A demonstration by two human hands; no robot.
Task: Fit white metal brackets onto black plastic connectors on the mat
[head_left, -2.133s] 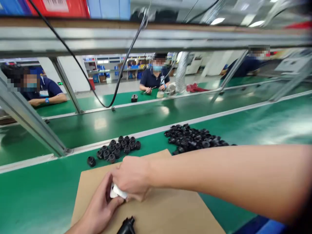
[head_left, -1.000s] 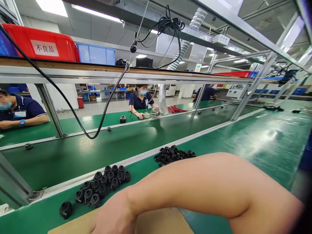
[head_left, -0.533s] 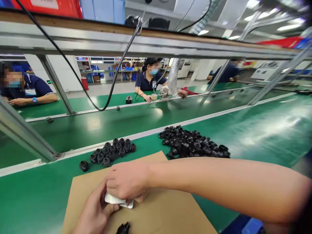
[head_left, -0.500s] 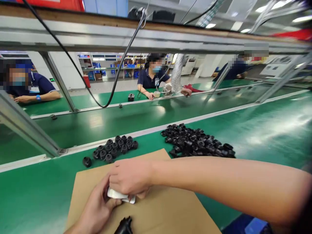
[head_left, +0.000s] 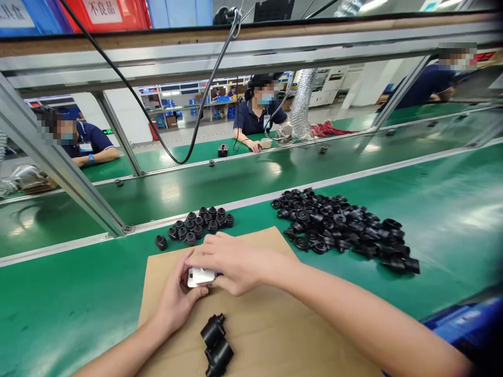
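Observation:
A small white block [head_left: 199, 277] with a dark hole at its left end sits low over the cardboard sheet [head_left: 267, 324]. My left hand [head_left: 176, 297] grips it from the left, with the thumb along its near edge. Across its top and right side lie the fingers and thumb of my right hand [head_left: 236, 264], closed around it and hiding part of it. Nearer to me, two black plastic parts [head_left: 214, 331] rest end to end on the cardboard.
Beyond the cardboard stands a group of black capped parts [head_left: 196, 226]. To the right, a large heap of black parts [head_left: 334, 222] covers the green bench [head_left: 444, 209]. A metal frame [head_left: 251, 65] and hanging cable cross in front. Co-workers sit opposite.
The view has shifted, bringing both black parts near me into sight. My right hand has turned on the white block, so more of its top shows. Both hands remain at the block.

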